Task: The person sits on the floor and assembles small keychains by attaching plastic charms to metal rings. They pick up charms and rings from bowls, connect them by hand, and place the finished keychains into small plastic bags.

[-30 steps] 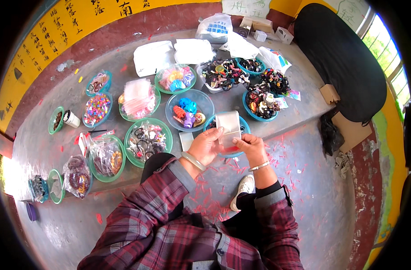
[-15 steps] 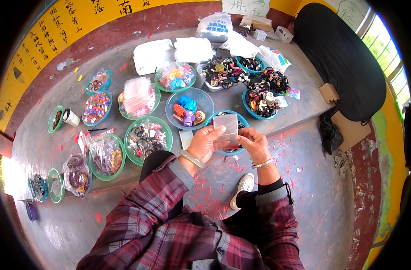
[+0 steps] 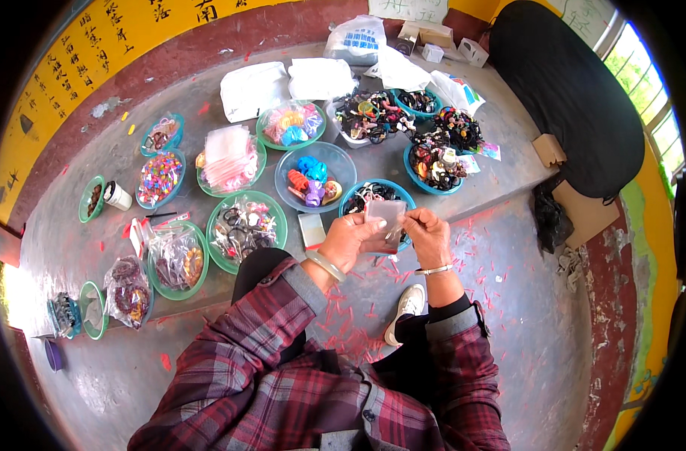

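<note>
My left hand (image 3: 348,244) is closed on a small clear plastic bag (image 3: 386,218), its thumb lying across the front. At the bag's right edge, the fingers of my right hand (image 3: 429,234) are pinched together; a small pale bit shows beside their tips. Just behind the bag stands a blue basin (image 3: 345,204) of dark and pale hair ties, partly covered by the bag and my hands. A small flat box (image 3: 311,230) lies left of my left hand. The clear blue bowl (image 3: 283,197) beyond it holds blue, orange and purple hair pieces.
Green basins (image 3: 283,239) of bagged accessories stand to the left, one topped with a stack of clear bags (image 3: 228,154). Basins of black hair ties (image 3: 437,169) stand at the back right. The ledge edge (image 3: 501,197) runs to the right. Red scraps litter the floor.
My right hand has moved up a little along the bag's right edge, its fingers now more raised. The bag has tilted and sits slightly lower, uncovering more of the basin behind.
</note>
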Demonstrator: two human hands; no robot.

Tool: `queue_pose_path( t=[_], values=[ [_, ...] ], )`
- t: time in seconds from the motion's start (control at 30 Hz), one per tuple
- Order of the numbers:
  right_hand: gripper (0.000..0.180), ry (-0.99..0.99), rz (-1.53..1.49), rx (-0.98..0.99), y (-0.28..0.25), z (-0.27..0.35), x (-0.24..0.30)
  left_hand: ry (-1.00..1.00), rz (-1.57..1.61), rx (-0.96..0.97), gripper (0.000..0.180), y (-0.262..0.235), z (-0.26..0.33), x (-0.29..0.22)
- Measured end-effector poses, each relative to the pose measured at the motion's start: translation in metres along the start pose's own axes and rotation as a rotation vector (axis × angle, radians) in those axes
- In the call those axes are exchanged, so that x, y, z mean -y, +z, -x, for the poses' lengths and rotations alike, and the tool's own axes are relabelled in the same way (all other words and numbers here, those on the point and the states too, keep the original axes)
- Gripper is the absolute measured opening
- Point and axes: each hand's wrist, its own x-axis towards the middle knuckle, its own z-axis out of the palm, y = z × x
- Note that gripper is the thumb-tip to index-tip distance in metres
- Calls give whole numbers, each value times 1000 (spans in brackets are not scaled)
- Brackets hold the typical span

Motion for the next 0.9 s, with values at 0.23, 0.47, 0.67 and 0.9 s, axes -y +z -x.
queue_pose_path(
  t=[0.23, 0.47, 0.67, 0.9],
  values=[
    [9, 45, 17, -58, 2, 3, 8, -32, 139, 7, 25, -5, -3, 3],
    [8, -213, 265, -167, 0, 2, -5, -39, 181, -8, 24, -6, -5, 3],
    [5, -231, 301, -35, 5, 6, 19, -46, 139, -25, 25, -8, -4, 2],
    [6, -82, 195, 64, -2, 1, 2, -5, -5, 79, 30, -5, -2, 5]
  ],
)
